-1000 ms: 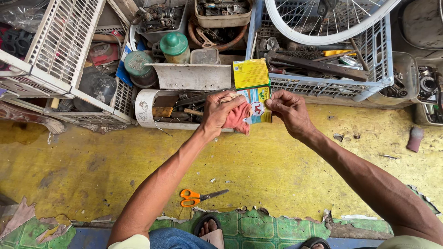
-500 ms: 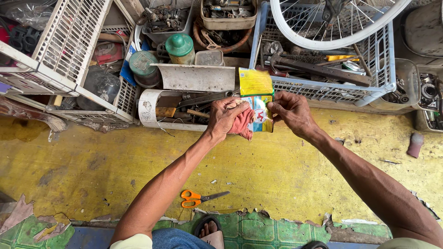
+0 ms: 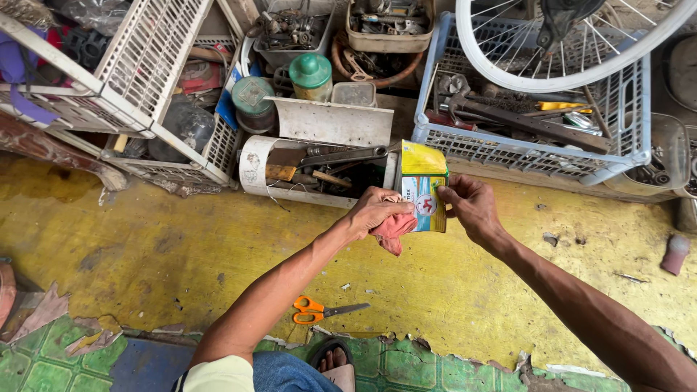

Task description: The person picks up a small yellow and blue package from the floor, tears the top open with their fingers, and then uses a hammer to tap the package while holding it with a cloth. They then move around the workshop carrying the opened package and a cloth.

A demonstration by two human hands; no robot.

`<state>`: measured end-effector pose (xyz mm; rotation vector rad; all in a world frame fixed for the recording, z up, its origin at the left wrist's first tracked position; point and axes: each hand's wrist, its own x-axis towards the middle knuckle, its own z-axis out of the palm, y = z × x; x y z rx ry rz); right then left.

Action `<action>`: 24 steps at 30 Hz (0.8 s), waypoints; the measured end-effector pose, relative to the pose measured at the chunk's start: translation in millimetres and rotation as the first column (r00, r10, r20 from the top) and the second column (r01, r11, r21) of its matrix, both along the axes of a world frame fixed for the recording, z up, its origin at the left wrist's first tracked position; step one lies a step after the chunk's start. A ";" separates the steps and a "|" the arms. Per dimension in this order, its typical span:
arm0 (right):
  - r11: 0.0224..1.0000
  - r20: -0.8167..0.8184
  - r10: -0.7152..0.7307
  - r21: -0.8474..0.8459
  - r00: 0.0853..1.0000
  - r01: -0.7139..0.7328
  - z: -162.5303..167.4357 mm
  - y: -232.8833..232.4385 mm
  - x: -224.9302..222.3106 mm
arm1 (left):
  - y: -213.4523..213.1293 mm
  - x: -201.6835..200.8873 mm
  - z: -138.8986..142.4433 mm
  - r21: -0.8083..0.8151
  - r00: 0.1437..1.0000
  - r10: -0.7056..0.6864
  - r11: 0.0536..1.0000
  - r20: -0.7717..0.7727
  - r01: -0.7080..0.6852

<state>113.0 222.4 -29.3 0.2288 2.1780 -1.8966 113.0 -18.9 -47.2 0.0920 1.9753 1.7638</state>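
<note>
Both hands hold a small yellow packet (image 3: 424, 190) above the yellow floor (image 3: 181, 254), at twelve o'clock from the orange scissors (image 3: 319, 311). The left hand (image 3: 377, 212) clamps it together with a red rag (image 3: 393, 229); the right hand (image 3: 470, 207) pinches its right edge between fingers. The packet looks light, thin and crushable, best held by its edges. Its front carries a blue-and-white panel with a red emblem.

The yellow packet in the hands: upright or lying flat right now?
Upright. The yellow packet stands on end off the floor, held between the left hand, which also holds a red cloth, and the right hand.
</note>
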 end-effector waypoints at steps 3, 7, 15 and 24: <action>0.987 0.139 0.013 -0.161 0.990 0.009 -11.5 3.5 -3.1 | -6.0 -2.7 -13.5 -0.050 0.999 -0.017 0.999 -0.028 0.016; 0.914 0.248 0.055 -0.402 0.967 0.051 -24.6 13.8 -11.2 | -9.1 -4.8 -17.8 -0.096 0.985 -0.119 0.990 -0.128 0.107; 0.996 -0.176 0.087 0.030 0.980 -0.084 -43.8 7.5 -4.2 | -11.3 -3.7 -21.3 -0.107 0.995 -0.042 0.993 0.087 0.051; 0.988 -0.146 0.081 -0.117 0.986 -0.098 -43.7 6.6 -11.0 | -15.3 -3.9 -23.4 -0.061 0.991 -0.116 0.991 0.059 0.120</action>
